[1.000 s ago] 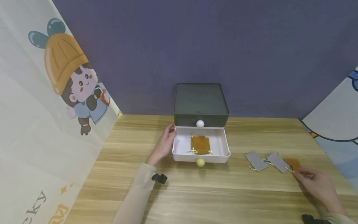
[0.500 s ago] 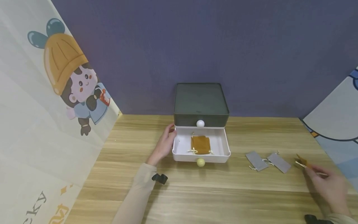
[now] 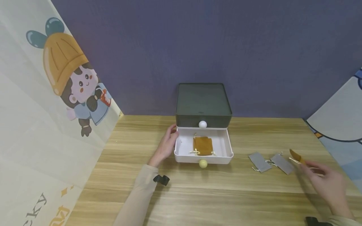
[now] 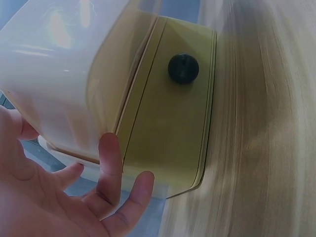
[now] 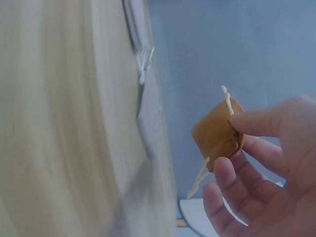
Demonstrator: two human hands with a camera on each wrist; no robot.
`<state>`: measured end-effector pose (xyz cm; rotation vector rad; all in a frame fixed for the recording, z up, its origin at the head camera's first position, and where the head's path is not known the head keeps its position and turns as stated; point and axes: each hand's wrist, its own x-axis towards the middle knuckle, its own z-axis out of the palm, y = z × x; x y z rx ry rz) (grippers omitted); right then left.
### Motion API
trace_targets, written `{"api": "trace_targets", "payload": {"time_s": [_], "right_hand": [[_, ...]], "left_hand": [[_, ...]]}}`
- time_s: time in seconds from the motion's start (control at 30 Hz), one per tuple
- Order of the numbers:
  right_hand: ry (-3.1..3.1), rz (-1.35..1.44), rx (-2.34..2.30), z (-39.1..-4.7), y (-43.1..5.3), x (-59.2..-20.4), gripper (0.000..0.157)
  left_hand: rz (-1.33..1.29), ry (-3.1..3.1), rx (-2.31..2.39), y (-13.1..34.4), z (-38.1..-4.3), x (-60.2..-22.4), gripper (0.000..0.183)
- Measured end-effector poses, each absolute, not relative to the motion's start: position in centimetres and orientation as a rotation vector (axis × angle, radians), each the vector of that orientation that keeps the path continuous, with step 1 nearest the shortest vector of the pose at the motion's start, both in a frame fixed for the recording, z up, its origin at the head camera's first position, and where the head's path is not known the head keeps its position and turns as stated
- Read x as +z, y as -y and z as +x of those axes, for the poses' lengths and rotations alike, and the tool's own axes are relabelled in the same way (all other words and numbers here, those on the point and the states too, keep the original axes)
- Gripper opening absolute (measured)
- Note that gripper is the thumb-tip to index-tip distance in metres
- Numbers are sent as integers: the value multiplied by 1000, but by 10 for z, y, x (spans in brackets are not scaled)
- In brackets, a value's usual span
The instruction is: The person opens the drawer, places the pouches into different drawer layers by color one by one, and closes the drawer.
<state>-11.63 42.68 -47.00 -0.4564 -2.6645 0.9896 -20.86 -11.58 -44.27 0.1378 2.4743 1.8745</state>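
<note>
My right hand (image 3: 325,182) pinches a brown drawstring pouch (image 5: 217,131) between thumb and fingers, lifted above the table, its pale cords dangling. Two grey drawstring pouches (image 3: 260,162) lie left of that hand. At the middle stands a small drawer cabinet (image 3: 203,100) with its white drawer (image 3: 222,160) pulled out; brown pouches (image 3: 203,146) lie stacked inside. My left hand (image 3: 167,145) rests against the left side of the drawer, and in the left wrist view its loosely bent fingers (image 4: 109,153) reach along the cabinet's side.
A yellow lower drawer (image 4: 168,123) with a black knob (image 4: 183,68) sits below the white one. The cabinet stands near the purple back wall (image 3: 254,56). A printed cloth with a cartoon figure (image 3: 76,81) covers the left side. All stands on a wooden table (image 3: 215,201).
The right hand has raised the brown pouch off the table beside the grey pouches, shifting right and then back left. The left hand and drawer have stayed put.
</note>
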Motion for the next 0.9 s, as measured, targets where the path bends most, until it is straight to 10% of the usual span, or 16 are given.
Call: {"api": "trace_targets", "payload": {"time_s": [0.9], "right_hand": [[2587, 68, 967, -110, -372, -441, 23]], "left_hand": [[124, -2482, 1864, 116, -209, -442, 59]]}}
